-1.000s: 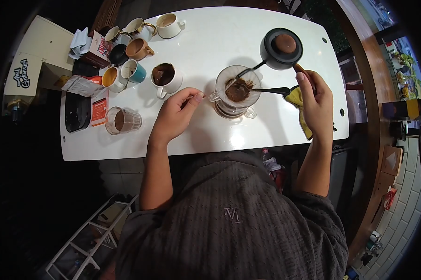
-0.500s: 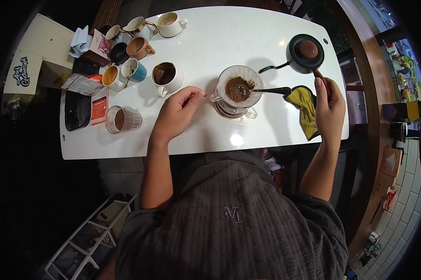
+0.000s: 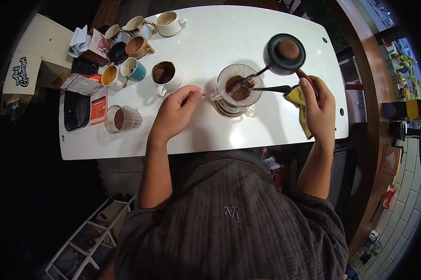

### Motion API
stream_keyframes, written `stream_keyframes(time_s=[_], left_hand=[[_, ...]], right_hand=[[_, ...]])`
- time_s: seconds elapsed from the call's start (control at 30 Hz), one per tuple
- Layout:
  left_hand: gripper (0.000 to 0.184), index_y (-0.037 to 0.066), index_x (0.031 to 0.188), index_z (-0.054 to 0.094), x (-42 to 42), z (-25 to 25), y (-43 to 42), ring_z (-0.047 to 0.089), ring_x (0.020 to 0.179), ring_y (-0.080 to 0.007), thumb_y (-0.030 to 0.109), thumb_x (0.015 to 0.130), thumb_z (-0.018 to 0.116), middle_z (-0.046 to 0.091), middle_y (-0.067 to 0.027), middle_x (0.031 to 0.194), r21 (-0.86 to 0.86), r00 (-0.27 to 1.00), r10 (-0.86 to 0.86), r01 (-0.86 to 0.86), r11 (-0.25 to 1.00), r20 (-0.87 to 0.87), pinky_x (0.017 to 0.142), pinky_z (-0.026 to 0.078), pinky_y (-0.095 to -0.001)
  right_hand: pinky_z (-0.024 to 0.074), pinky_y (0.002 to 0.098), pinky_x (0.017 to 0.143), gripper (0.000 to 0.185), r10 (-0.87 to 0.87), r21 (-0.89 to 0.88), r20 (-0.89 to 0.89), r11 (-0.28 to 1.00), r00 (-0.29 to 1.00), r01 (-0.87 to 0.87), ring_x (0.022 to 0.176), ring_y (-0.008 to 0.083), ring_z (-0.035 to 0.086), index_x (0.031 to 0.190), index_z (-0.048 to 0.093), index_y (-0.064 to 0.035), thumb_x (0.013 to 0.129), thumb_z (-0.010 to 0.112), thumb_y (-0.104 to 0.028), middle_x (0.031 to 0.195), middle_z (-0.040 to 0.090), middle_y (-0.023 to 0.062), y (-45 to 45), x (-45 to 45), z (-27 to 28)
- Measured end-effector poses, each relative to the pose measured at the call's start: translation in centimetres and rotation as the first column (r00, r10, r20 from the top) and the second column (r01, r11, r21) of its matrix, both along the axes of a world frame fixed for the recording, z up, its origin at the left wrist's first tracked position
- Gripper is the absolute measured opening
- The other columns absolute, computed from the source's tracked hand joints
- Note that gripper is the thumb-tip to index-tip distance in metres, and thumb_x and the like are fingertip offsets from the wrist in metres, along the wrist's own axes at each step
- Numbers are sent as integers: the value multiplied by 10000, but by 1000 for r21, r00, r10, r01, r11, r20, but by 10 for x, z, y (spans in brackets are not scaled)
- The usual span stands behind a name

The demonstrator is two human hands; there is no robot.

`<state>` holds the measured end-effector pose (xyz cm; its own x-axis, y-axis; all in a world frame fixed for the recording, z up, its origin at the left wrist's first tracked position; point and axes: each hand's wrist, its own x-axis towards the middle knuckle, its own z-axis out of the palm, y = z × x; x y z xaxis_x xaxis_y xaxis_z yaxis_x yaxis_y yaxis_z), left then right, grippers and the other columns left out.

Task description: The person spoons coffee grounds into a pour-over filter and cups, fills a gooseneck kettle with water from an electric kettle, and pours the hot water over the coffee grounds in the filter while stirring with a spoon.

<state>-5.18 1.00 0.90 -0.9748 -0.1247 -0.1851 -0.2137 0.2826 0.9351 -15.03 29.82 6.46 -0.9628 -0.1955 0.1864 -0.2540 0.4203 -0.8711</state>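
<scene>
Head view: a white counter (image 3: 201, 46) seen from above, with the person's two bare hands well apart and a clear glass dripper (image 3: 223, 80) between them.
Dripper: it sits upright on a glass server (image 3: 229, 112) and holds dark brown coffee grounds (image 3: 238, 93).
Right hand: to the right of the dripper, the right hand (image 3: 320, 103) is clamped around the handle of a black kettle (image 3: 283, 58) with a brown lid knob.
Kettle: held beyond the dripper and to its right, its thin curved spout (image 3: 259, 73) reaching over the dripper's rim; whether liquid is flowing is too small to tell.
Left hand: just left of the dripper, the left hand (image 3: 174, 113) has curled fingers with the thumb laid against them; I cannot tell whether it pinches anything.
Spoon: its bowl is among the grounds, and the black handle of the spoon (image 3: 273, 89) sticks out over the dripper's right side.
Cloth: a yellow-green cloth (image 3: 298, 103) lies right of the dripper, partly hidden by the right hand.
White mug: the white mug (image 3: 175, 81), dark inside, stands left of the dripper.
Tumbler: farther left of the dripper and nearer the person, a clear tumbler (image 3: 134, 120) contains something brown.
Cups: beyond the white mug, left of the dripper, cluster several cups, including a tan cup (image 3: 137, 47) and a teal-and-white mug (image 3: 138, 73).
</scene>
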Motion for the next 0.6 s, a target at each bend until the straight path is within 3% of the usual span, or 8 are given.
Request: stream_keyframes(time_s=[0.07,0.13,0.2,0.3,0.37,0.43,0.53,0.6], left_hand=[[284,7,1031,627,-1,-2,0,426,664,-58,267,973,529,521,28,713,4,1000,-2,2,1000,-7,615,372,-213],[232,34,1031,632,-1,-5,2,329,608,-14,227,981,512,390,88,666,13,999,-2,3,1000,-47,543,277,-182],[232,33,1035,632,-2,-6,3,326,605,-12,226,982,513,393,89,667,21,999,-3,4,1000,-49,541,275,-181],[234,32,1044,630,-2,-5,4,325,600,-11,227,981,517,404,90,667,29,999,-10,12,1000,-53,537,273,-182],[235,31,1050,628,-3,-3,6,327,598,-11,227,980,520,411,89,666,30,998,-15,17,999,-56,536,274,-183],[255,26,1072,620,-4,0,8,370,628,-22,241,984,513,442,73,687,58,999,-34,36,998,-31,568,320,-182],[290,8,1075,595,-7,-2,10,454,672,-54,271,973,529,529,27,726,92,996,-92,93,991,-10,599,388,-210],[290,10,1074,593,-8,-4,13,460,674,-57,274,974,526,526,27,728,134,994,-107,107,985,-10,605,393,-211]], right_hand=[[377,207,573,270,10,20,-11,1000,1000,-10,643,51,465,985,609,71,947,563,-192,693,554,19,9,3,4],[398,207,617,259,-28,59,-54,998,998,31,684,57,485,987,605,78,951,553,-174,739,579,37,16,5,7],[414,220,649,267,-26,53,-42,998,999,28,714,74,513,1011,609,77,954,549,-177,768,600,60,23,4,9],[432,234,692,288,-96,205,-123,971,988,120,759,94,556,1062,620,59,961,539,-199,812,639,96,27,1,14],[421,219,703,301,-111,193,-121,972,986,133,773,81,542,1087,620,56,958,551,-207,825,624,64,25,-1,13],[411,205,714,316,-129,179,-116,973,985,148,787,69,529,1112,620,53,954,564,-215,838,609,31,20,-4,11],[429,238,656,284,-147,184,-204,965,968,185,722,97,553,1025,625,69,950,552,-195,774,628,92,6,-8,7],[419,238,631,284,-107,67,-145,991,984,118,694,90,534,1005,625,73,942,564,-197,744,612,79,0,-10,1]])
